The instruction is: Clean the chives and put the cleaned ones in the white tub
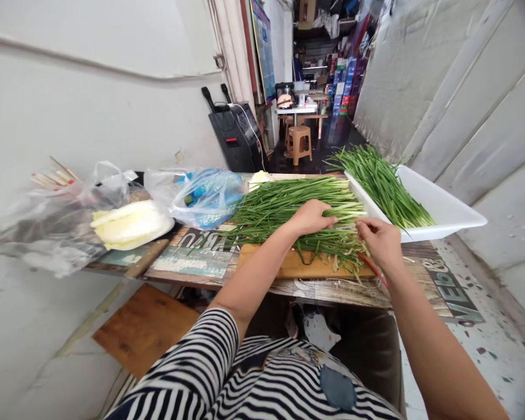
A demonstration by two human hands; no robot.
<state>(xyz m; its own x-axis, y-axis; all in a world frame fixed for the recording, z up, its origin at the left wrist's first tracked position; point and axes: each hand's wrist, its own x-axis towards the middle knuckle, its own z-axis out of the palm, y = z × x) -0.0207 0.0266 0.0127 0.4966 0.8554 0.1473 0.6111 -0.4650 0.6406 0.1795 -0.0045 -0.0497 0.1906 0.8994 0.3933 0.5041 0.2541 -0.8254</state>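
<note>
A thick pile of garlic chives (284, 201) lies across a wooden cutting board (284, 268), pale root ends to the right. My left hand (311, 218) rests on the pile, its fingers closed round some stalks near the pale ends. At those ends, my right hand (380, 238) is closed in a pinch, its fingertips on the chive ends. Loose withered bits hang over the board's front below my hands. Beside my right wrist shows a thin red strip (376, 269), partly hidden. More chives (385, 186) lie in a white plastic tub (446, 204) to the right.
On the narrow table (192, 262), a halved napa cabbage (131, 224), a clear bag (61, 227) and a blue plastic bag (214, 192) stand left. Walls flank both sides. A black trolley speaker (238, 134) and a brown stool (299, 144) are beyond.
</note>
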